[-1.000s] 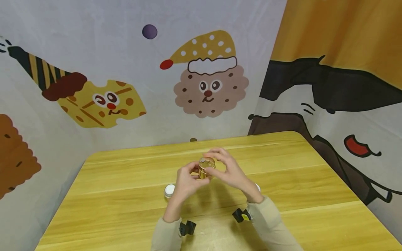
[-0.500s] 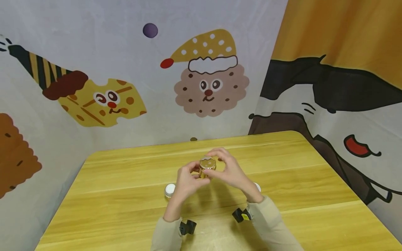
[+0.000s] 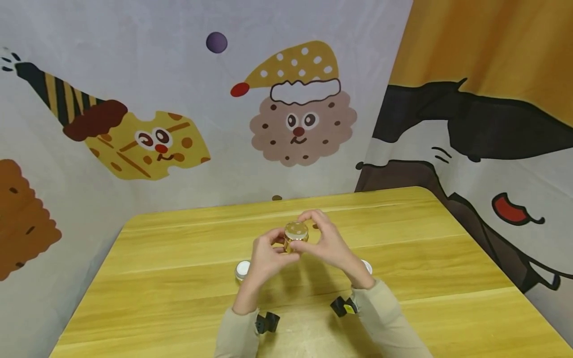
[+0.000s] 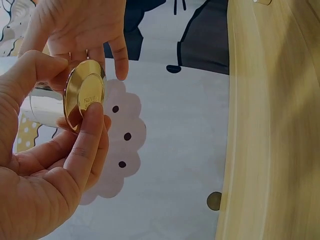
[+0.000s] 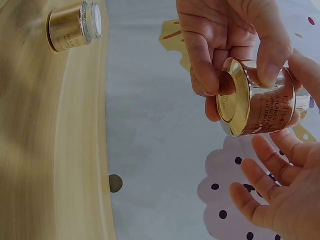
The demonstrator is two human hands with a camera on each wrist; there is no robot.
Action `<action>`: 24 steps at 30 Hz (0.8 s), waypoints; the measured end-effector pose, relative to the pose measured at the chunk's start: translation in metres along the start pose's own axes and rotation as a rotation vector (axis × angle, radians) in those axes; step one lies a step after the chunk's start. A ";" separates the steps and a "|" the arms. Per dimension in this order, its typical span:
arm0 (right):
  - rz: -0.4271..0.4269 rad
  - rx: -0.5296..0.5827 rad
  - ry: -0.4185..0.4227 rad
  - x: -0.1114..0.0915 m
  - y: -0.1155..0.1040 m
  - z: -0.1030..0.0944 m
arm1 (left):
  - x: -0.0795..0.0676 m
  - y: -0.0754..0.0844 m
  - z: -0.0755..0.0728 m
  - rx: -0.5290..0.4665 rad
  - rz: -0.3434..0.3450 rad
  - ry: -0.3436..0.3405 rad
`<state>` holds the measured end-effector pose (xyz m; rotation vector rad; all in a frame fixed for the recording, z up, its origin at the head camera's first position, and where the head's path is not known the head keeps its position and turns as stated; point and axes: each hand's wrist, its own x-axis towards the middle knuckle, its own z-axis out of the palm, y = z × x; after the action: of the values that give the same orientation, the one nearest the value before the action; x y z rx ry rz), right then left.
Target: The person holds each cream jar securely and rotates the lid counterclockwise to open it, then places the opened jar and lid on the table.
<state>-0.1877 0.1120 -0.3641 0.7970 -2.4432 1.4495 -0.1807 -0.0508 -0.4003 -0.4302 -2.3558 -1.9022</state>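
Observation:
A shiny gold cream jar (image 3: 296, 238) is held above the table between both hands. My left hand (image 3: 265, 257) grips it low from the left, thumb on its side and fingertips against the gold base (image 4: 86, 95). With thumb and forefinger, my right hand (image 3: 329, 243) pinches the lidded end (image 5: 302, 102); its other fingers (image 5: 270, 187) are spread away from the jar. Small dark print runs along the jar's side. Next to the left forearm stands a second gold jar (image 5: 70, 27) with a white top, partly covered by the arm in the head view.
A white round thing (image 3: 367, 266) lies partly hidden behind the right wrist. The wooden table (image 3: 179, 298) ends at a cloth backdrop (image 3: 170, 59) printed with cartoon biscuits. Black wrist cameras (image 3: 343, 307) sit at both cuffs.
The right forefinger has shifted a little to the right along the lid, and the reflection on the lid's top has changed. The left hand stays nearly still around the jar.

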 end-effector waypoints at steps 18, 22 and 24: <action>-0.079 0.068 0.039 -0.003 0.029 0.000 | -0.008 0.034 -0.006 0.018 -0.002 -0.011; -0.070 0.075 0.057 -0.006 0.028 -0.004 | -0.008 0.031 -0.007 0.017 -0.010 0.003; -0.063 0.076 0.080 -0.007 0.028 -0.006 | -0.008 0.031 -0.008 0.024 -0.013 0.009</action>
<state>-0.1971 0.1307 -0.3849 0.8073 -2.2959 1.5288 -0.1653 -0.0544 -0.3714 -0.4045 -2.3791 -1.8745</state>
